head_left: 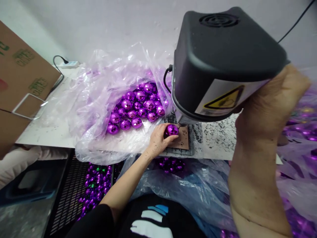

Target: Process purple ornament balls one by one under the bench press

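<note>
My left hand [159,138] pinches a shiny purple faceted ball [172,130] between thumb and fingers, over a brown board [182,138] on a grey base plate. A black bench machine [230,59], which looks like a drill press, stands above it, with a yellow warning label on its housing. Its lower tip is close to the ball; whether they touch I cannot tell. Raised at the machine's right side, my right hand [274,89] is curled closed, and the housing hides what its fingers hold. Behind my left hand, many similar purple balls [141,105] lie in a clear plastic bag [91,99].
Dark shavings litter the white tabletop [218,135]. A cardboard box [22,76] and a power strip [69,64] stand at the left. Below the table edge, a black crate [71,185] holds small purple and green balls. More bagged purple pieces [304,132] lie at the right.
</note>
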{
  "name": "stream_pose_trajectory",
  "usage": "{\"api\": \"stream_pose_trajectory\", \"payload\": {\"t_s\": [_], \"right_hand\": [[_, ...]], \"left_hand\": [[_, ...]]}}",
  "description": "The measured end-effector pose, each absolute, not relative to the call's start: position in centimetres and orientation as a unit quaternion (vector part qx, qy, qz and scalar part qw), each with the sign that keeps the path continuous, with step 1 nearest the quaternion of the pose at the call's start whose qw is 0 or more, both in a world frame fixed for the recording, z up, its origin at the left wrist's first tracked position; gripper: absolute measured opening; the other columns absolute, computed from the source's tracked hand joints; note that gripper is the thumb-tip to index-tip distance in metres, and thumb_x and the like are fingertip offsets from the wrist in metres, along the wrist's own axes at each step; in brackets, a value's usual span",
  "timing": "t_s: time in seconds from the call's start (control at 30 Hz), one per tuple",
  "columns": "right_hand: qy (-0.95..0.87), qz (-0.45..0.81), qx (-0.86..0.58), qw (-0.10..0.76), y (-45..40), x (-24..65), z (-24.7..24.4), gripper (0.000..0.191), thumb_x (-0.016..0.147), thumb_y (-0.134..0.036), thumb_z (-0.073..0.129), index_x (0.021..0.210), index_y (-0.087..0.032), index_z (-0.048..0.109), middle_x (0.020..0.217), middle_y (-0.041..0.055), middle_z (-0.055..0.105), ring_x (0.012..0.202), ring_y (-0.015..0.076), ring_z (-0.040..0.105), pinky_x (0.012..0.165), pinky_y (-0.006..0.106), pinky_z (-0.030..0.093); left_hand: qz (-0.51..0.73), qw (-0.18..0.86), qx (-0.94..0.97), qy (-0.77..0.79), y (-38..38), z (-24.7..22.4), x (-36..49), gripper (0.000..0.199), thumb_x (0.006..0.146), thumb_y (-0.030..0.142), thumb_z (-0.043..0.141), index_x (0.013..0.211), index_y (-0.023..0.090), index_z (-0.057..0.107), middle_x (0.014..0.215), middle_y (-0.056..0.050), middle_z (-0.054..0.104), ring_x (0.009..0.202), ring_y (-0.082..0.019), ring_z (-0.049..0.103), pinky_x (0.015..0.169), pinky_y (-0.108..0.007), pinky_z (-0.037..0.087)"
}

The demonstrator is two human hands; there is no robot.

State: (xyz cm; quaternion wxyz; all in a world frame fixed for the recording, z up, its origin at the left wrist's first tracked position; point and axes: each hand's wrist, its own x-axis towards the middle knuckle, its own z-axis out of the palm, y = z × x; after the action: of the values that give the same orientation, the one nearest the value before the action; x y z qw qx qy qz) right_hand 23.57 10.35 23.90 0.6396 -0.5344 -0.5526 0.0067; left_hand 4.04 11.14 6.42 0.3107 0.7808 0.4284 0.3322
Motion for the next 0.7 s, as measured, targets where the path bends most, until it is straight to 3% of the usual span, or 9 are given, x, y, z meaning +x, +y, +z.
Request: {"api": "stream_pose_trajectory", "payload": {"t_s": [0.23,0.5,0.7], "right_hand": [[-0.493,0.099,-0.550,0.667,10.3,23.8,23.9,0.055,0.084,-0.066,0.052,0.070,-0.012,0.047,0.056,-0.0033,0.039,0.040,0.0035,0.040,0.037,0.020,0.029],[-0.481,0.124,-0.512,0.701,10.8,23.9,23.8,0.055,0.077,-0.065,0.062,0.066,-0.015,0.043,0.053,-0.0060,0.032,0.038,0.0027,0.034,0.031,0.022,0.021],[-0.504,0.106,-0.517,0.684,10.4,24.0,23.8,0.046,0.087,-0.053,0.057,0.067,-0.013,0.046,0.053,-0.0057,0.031,0.040,0.0012,0.035,0.034,0.019,0.025]], "left_hand": [[0.307,0.207,0.840,0.397,10.8,6.1,5.0,0.053,0.083,0.044,0.073,0.126,0.018,0.056,0.121,-0.011,0.060,0.113,-0.026,0.056,0.100,-0.040,0.043],[0.316,0.217,0.821,0.424,11.2,5.5,5.8,0.047,0.078,0.043,0.078,0.115,0.021,0.060,0.107,-0.007,0.065,0.105,-0.025,0.056,0.101,-0.041,0.041],[0.304,0.215,0.834,0.407,11.0,5.7,5.6,0.050,0.080,0.043,0.076,0.119,0.020,0.058,0.110,-0.007,0.066,0.107,-0.025,0.056,0.115,-0.049,0.026]]}}
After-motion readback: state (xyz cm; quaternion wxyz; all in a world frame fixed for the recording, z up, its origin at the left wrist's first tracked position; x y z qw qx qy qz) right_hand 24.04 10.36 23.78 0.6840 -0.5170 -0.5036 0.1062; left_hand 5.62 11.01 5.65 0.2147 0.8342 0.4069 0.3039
